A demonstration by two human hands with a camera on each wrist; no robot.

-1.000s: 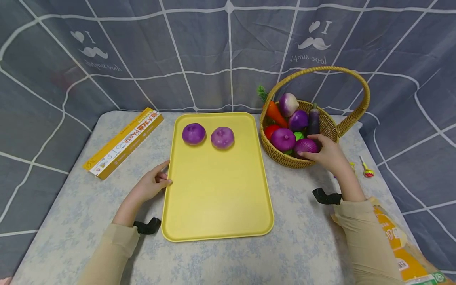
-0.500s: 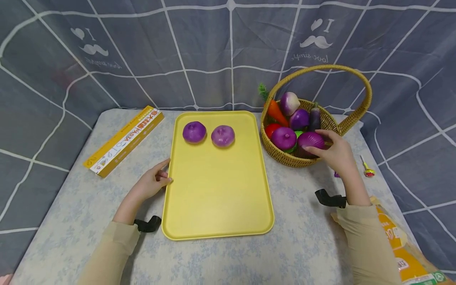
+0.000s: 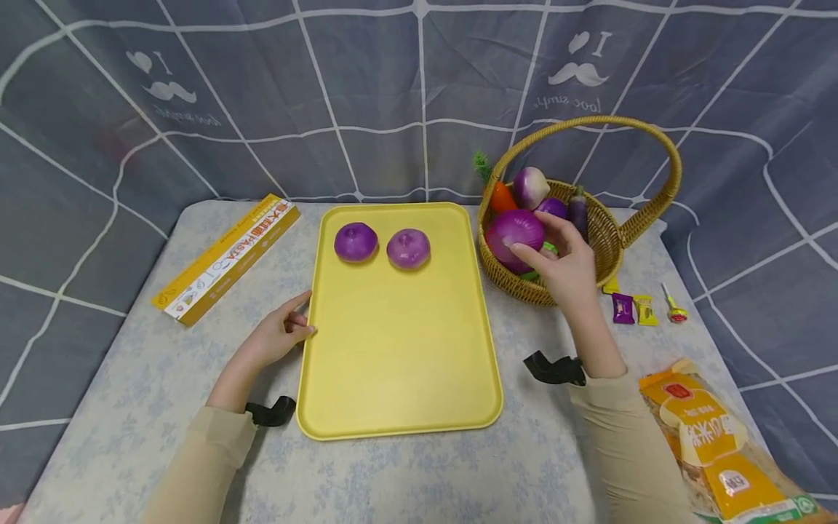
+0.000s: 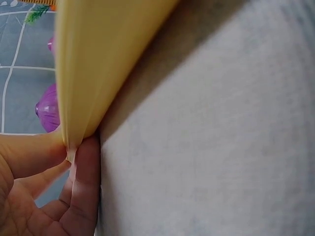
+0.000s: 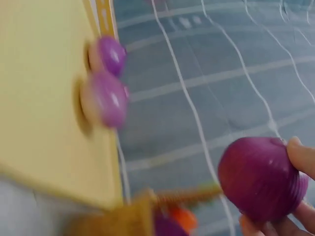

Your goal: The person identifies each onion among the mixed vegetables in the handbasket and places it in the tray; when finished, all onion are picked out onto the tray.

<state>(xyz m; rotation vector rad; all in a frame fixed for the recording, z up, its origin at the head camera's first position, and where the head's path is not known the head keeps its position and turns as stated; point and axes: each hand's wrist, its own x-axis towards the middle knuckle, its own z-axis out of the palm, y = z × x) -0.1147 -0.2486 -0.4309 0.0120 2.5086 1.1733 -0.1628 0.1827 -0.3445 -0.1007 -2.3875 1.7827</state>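
Observation:
My right hand (image 3: pixel 568 266) holds a purple onion (image 3: pixel 516 229) over the left part of the wicker basket (image 3: pixel 530 292). In the right wrist view the onion (image 5: pixel 261 179) sits between thumb and fingers, lifted up. My left hand (image 3: pixel 278 338) pinches the left rim of the yellow tray (image 3: pixel 399 349); the left wrist view shows the thumb on one side of the rim (image 4: pixel 69 113) and fingers on the other. Two purple onions, one darker (image 3: pixel 356 242) and one lighter (image 3: pixel 409 249), lie at the tray's far end.
The basket also has a carrot (image 3: pixel 503 198), a purple-white turnip (image 3: pixel 530 188) and an eggplant (image 3: pixel 578 213), under a tall handle (image 3: pixel 673 171). A pasta box (image 3: pixel 229 258) lies left. Wrapped candies (image 3: pixel 623 309), a lollipop (image 3: pixel 677 314) and an orange food bag (image 3: pixel 713 437) lie right.
The right hand has lifted the onion from the basket's front right and carried it left, toward the tray. The left hand has kept its place at the tray rim.

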